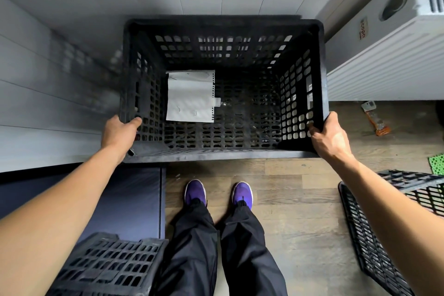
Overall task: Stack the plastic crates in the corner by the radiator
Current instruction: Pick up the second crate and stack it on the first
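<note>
Currently, a large black perforated plastic crate [223, 89] is held by both hands in the corner formed by the grey panelled wall [60, 94] and the white ribbed radiator [384, 67]. The left hand [120, 133] is closed over the crate's near left rim, the thumb pressed against the inside of the lattice wall while the remaining fingers are hidden outside it. The right hand [330, 138] is clenched around the near right corner of the rim, the fingers wrapped over the edge and into the openings of the side wall. The crate is seen from above with its open top facing the camera; whether it rests on something or is carried clear of the floor cannot be told. A white sheet of paper with a torn perforated edge [189, 96] lies flat on the crate's gridded bottom, towards its left side.

Near the person's purple shoes [242, 193], the brown wooden plank floor [300, 211] is visible. A second black lattice crate [108, 267] is seen at the lower left, beside a dark blue padded mat [134, 199]. A third black lattice crate [374, 235] lies at the right, partly hidden by the right forearm. An orange wrapper [377, 120] lies on the floor below the radiator.
</note>
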Tool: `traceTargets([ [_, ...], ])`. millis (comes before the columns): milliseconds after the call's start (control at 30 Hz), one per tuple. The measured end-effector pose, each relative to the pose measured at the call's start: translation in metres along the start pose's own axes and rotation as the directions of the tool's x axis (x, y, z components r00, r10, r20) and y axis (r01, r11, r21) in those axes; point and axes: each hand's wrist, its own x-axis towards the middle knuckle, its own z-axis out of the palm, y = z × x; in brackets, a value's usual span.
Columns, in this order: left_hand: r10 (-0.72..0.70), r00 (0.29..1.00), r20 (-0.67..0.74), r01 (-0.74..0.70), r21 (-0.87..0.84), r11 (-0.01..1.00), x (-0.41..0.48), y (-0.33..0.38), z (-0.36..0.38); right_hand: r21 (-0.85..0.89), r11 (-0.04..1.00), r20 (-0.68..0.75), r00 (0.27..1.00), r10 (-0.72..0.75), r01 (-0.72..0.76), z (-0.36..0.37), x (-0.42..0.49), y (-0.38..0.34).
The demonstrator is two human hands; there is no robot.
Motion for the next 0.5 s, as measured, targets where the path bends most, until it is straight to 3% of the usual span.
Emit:
traceTargets([
  [233,-0.025,0.998,0.052,0.027,-0.029,0.999,0.002,-0.012,-0.001,0.0,1.0,0.003,1.0,-0.03,0.03,-0.001,-0.005,0.0],
  [500,0.129,0.989,-0.072,-0.108,0.239,0.965,-0.029,-0.014,0.004,-0.268,0.962,-0.032,0.997,-0.064,0.053,0.009,-0.015,-0.001],
])
